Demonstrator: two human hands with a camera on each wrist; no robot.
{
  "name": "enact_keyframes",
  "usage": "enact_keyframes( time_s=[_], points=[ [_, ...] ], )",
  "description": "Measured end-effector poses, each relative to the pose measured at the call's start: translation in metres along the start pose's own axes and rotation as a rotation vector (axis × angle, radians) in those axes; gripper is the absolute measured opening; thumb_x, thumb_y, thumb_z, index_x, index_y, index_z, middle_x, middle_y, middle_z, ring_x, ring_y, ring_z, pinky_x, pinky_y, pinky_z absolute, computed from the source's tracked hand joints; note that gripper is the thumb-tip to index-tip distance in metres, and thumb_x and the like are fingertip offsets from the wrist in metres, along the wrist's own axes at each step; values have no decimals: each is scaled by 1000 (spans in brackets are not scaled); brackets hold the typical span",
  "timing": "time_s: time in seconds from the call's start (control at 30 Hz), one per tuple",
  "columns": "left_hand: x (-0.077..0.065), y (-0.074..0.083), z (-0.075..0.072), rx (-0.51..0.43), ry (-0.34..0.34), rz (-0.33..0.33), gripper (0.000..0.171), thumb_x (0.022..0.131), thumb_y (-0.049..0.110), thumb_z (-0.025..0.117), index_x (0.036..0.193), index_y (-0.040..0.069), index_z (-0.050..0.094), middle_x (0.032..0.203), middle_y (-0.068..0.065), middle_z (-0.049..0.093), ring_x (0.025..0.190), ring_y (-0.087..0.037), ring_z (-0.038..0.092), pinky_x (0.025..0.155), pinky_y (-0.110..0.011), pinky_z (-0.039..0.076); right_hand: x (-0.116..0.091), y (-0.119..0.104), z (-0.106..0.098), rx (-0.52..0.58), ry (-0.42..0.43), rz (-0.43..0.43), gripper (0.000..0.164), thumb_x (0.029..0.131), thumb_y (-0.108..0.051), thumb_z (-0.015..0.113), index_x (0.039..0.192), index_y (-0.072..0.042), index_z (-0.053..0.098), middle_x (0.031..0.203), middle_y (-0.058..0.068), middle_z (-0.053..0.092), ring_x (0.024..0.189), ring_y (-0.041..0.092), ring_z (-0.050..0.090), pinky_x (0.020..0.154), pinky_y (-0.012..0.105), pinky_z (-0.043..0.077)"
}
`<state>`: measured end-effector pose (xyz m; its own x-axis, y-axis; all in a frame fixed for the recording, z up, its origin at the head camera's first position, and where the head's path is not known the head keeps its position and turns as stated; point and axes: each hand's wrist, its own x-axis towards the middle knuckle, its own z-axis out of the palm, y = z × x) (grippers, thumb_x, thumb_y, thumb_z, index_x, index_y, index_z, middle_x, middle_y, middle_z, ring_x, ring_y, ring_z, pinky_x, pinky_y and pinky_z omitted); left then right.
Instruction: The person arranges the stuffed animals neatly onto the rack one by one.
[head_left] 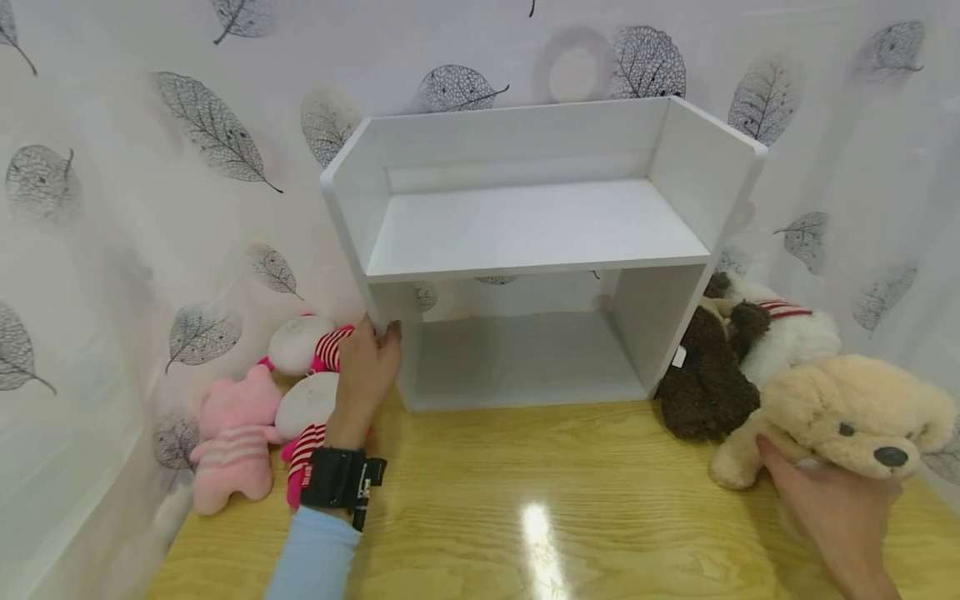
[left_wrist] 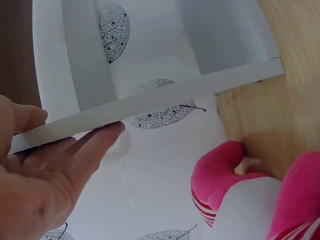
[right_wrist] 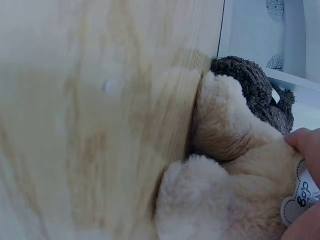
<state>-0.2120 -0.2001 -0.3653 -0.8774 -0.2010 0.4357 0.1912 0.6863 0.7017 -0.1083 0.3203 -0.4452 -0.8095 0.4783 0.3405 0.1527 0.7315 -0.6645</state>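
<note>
A white two-tier shelf (head_left: 540,225) stands upright on the wooden table, and my left hand (head_left: 367,367) grips the front edge of its left side panel. In the left wrist view the thumb is on one face of that panel (left_wrist: 150,97) and the fingers are on the other. Over on the right, my right hand (head_left: 840,500) holds a tan plush dog (head_left: 862,408) by its body, low over the table. A white tag (right_wrist: 302,195) reading "dog" shows beside the fingers in the right wrist view. Part of the right hand is outside that view.
A dark brown plush toy (head_left: 705,375) and a white plush (head_left: 795,342) with red stripes sit against the shelf's right side. Left of the shelf lie a pink plush (head_left: 236,442) and two white-and-pink striped plush toys (head_left: 307,404). A leaf-print curtain (head_left: 112,250) hangs behind.
</note>
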Motion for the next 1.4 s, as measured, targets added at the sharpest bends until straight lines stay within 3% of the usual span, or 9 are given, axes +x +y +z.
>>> enact_keyframes(
  time_s=[0.1,0.2,0.43,0.73,0.87,1.03,1.17,1.27,1.4],
  points=[
    [-1,0,-1,15,-14,-13,34,101,18,56,123,-7,62,108,-27,73,88,-34,66,78,-53,54,0,-1,2,121,126,-57,86,69,-15,89,145,-28,53,125,-17,60,118,0,53,107,27,37],
    [-2,-1,-2,19,-28,-15,33,101,17,55,123,-7,62,105,-26,73,85,-34,65,75,-51,53,-1,-3,0,237,182,-114,92,61,-3,90,142,-33,56,116,-35,54,106,-17,49,94,7,32],
    [-2,-2,0,41,-19,27,32,99,16,56,118,-9,62,101,-29,73,84,-35,66,74,-51,53,-15,-4,-12,236,223,-72,98,59,-2,92,142,-38,54,119,-38,54,109,-20,49,94,4,33],
    [-1,-3,-1,30,-33,21,34,102,14,54,125,-9,60,111,-28,73,88,-33,68,73,-49,55,-19,-19,-26,135,187,-168,105,61,-3,91,151,-34,47,125,-47,40,118,-26,38,103,3,26],
    [-1,-4,0,32,-37,19,33,102,15,54,125,-8,60,105,-26,73,81,-30,64,68,-43,52,-23,-31,-32,116,149,-103,101,64,-8,92,149,-40,47,120,-46,41,114,-27,38,99,2,26],
    [0,-4,2,41,-28,27,33,101,15,54,123,-8,61,104,-27,73,81,-31,63,70,-45,51,-30,-51,-40,120,76,2,102,64,-16,95,149,-43,43,120,-41,43,116,-24,39,95,1,27],
    [-1,-3,3,44,-21,29,32,101,15,55,121,-9,62,100,-27,73,79,-31,63,69,-45,51,-35,-60,-38,74,1,77,101,69,-27,94,153,-38,38,131,-27,46,118,-25,34,97,5,26],
    [-1,-3,4,37,-10,28,30,100,14,55,118,-10,62,99,-27,72,79,-31,64,68,-44,51,-38,-63,-30,67,-51,56,103,72,-32,92,156,-36,33,137,-17,46,118,-25,30,96,5,24],
    [-1,-3,3,23,-6,26,29,99,14,56,115,-9,63,96,-27,72,78,-32,63,65,-43,50,-42,-68,-18,144,-88,-67,100,69,-25,95,152,-34,40,128,-28,46,115,-24,36,89,1,26]
  ],
)
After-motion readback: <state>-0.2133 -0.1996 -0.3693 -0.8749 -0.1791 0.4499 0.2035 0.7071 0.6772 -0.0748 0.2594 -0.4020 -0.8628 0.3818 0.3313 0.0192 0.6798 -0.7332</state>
